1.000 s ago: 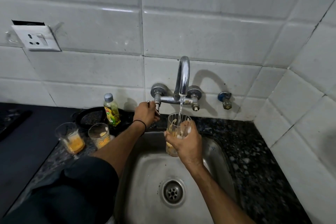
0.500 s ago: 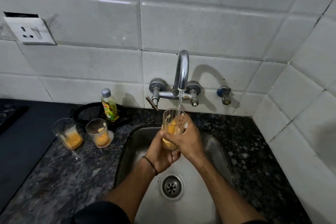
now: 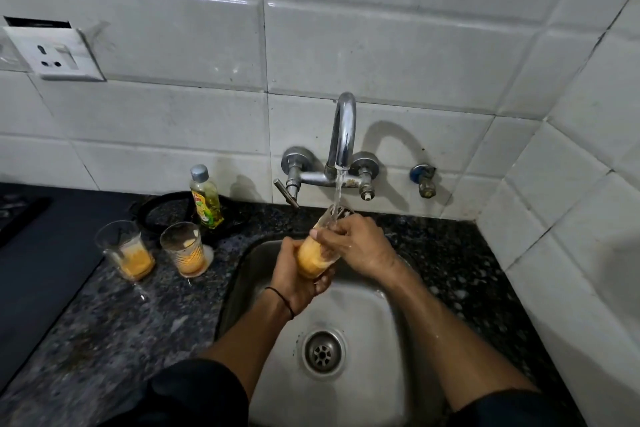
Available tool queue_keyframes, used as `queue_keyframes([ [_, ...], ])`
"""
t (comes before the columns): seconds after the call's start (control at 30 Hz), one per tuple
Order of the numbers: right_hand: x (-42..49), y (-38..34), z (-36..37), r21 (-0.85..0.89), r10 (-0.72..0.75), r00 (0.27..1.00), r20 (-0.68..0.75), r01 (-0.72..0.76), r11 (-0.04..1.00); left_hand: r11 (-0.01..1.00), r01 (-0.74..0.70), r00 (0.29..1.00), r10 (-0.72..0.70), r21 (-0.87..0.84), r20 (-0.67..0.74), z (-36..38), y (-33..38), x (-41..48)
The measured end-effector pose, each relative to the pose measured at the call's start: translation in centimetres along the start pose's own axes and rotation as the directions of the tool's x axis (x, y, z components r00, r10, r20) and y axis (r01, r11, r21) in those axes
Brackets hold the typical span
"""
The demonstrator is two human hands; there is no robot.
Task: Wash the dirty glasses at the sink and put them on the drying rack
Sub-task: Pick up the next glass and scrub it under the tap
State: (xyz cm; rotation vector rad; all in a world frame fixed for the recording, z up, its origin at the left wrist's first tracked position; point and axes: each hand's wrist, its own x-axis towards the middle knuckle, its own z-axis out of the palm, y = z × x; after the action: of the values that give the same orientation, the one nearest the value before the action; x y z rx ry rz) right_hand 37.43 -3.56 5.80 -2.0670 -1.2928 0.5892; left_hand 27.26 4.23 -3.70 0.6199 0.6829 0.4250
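A tilted glass (image 3: 313,258) (orange residue inside) is held over the sink (image 3: 381,340), under the running tap (image 3: 343,135). Its base is gripped by the left hand (image 3: 294,274), its upper part by the curled right hand (image 3: 360,243). A second glass (image 3: 130,251) and a third glass (image 3: 187,250) are seen upright on the counter (image 3: 121,322), left of the sink.

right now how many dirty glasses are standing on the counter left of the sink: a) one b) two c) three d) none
b: a first glass and a second glass beside it, both with orange residue, stand on the granite counter left of the sink; the third glass is gripped by the left hand and right hand under the running tap.
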Motion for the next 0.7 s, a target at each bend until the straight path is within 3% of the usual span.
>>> queue_keyframes([
  [0.07,-0.1,0.4,-1.2,0.061,-0.032,0.997,0.065,0.028,0.998,0.974,0.019,1.000,-0.024,0.225,0.018,-1.3,0.9,-0.1],
  [0.13,-0.1,0.8,-2.2,0.120,-0.074,0.989,0.127,0.059,0.991,0.889,-0.012,0.990,-0.055,0.458,0.132,-2.4,2.2,-0.3],
  [0.23,0.0,1.2,-2.6,0.171,-0.142,0.966,0.218,0.105,0.980,0.767,-0.145,0.937,-0.096,0.626,0.335,-1.8,3.9,-1.2],
  [0.37,0.1,0.3,-1.8,0.235,-0.168,0.965,0.201,0.119,0.965,0.572,-0.409,0.912,0.241,0.711,0.331,0.6,4.0,-1.4],
  [0.4,0.2,0.1,-1.6,0.142,-0.150,0.979,0.140,0.130,0.981,0.545,-0.440,0.894,0.344,0.714,0.288,0.9,3.7,-1.2],
  [0.43,0.3,-0.2,-1.2,-0.057,-0.150,0.988,0.045,0.152,0.987,0.502,-0.459,0.861,0.455,0.733,0.227,1.1,3.4,-1.1],
  [0.5,0.2,-1.0,-0.1,-0.443,-0.250,0.963,-0.104,0.180,0.878,0.368,-0.443,0.733,0.673,0.817,0.094,1.6,2.6,-1.0],
  [0.53,0.0,-1.5,0.6,-0.490,-0.306,0.940,-0.152,0.197,0.849,0.303,-0.430,0.655,0.753,0.850,0.064,2.0,2.2,-1.1],
  [0.6,-0.4,-2.5,1.2,-0.365,-0.300,0.916,-0.265,0.193,0.911,0.219,-0.435,0.579,0.811,0.873,0.085,2.8,1.4,-1.4],
  [0.63,0.1,-2.8,1.0,-0.264,-0.222,0.930,-0.294,0.144,0.954,0.199,-0.431,0.583,0.806,0.880,0.103,3.0,1.0,-1.5],
  [0.7,1.8,-2.8,0.2,-0.083,-0.021,0.981,-0.192,0.005,0.997,0.213,-0.408,0.642,0.758,0.888,0.114,2.9,0.8,-1.7],
])
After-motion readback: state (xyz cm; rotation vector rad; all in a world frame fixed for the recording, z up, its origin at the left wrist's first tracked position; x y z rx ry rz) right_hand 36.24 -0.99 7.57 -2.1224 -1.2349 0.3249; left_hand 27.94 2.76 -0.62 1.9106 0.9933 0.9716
